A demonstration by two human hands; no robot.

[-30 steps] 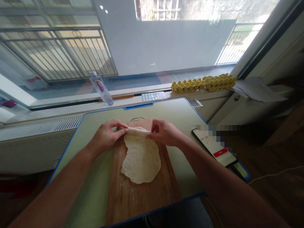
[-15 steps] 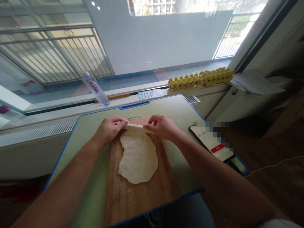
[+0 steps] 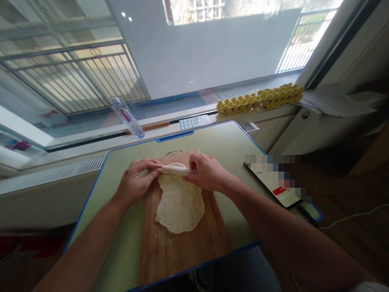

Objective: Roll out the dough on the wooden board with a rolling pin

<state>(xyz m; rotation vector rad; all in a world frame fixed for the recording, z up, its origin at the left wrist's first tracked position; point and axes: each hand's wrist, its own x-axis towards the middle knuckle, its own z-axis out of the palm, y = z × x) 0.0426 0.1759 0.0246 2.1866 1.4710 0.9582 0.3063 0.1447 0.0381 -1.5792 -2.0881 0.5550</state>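
A flat, uneven sheet of dough (image 3: 181, 205) lies on a wooden cutting board (image 3: 185, 257). Across its far part rests a pale rolling pin (image 3: 174, 170), with a strip of dough showing beyond it. My left hand (image 3: 138, 178) pinches the pin's left end between thumb and fingers. At the other end, my right hand (image 3: 207, 172) is closed round the pin, its fingers curled and the thumb on the near side. The pin's tips are hidden by my fingers.
The board lies on a pale green table (image 3: 219, 138) with a blue edge. A phone (image 3: 270, 182) is at the right edge. On the windowsill are a clear bottle (image 3: 129, 119), a blue-checked sheet (image 3: 189, 123) and yellow egg trays (image 3: 261, 99).
The rolling pin has come nearer to me, from the dough's far edge onto the dough. Both hands have moved with it, still gripping its ends.
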